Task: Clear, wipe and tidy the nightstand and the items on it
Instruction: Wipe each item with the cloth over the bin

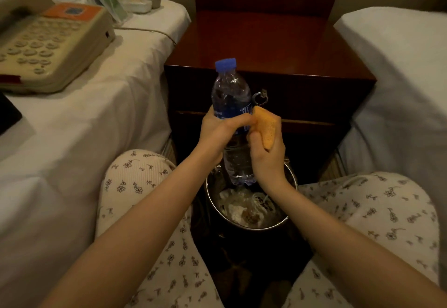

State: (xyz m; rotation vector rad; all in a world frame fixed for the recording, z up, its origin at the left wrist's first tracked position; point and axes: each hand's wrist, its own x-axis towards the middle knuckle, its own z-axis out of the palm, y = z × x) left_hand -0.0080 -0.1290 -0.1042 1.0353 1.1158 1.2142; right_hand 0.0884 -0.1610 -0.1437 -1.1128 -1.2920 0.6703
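A clear plastic water bottle point(231, 94) with a blue cap is held upright in front of the dark wooden nightstand point(271, 41). My left hand point(217, 133) grips its middle at the blue label. My right hand point(267, 155) holds a folded orange cloth point(266, 126) against the bottle's right side. The bottle hangs over a metal waste bin point(291, 177) between my knees. The nightstand's top shows nothing on it.
A beige telephone point(50, 43) with its cord, plastic-wrapped items point(108, 2) and a small dish point(137, 5) lie on the white bed at left. Another white bed point(399, 65) stands at right. The bin holds crumpled tissues and wrappers. A ring pull point(260, 98) hangs on the drawer.
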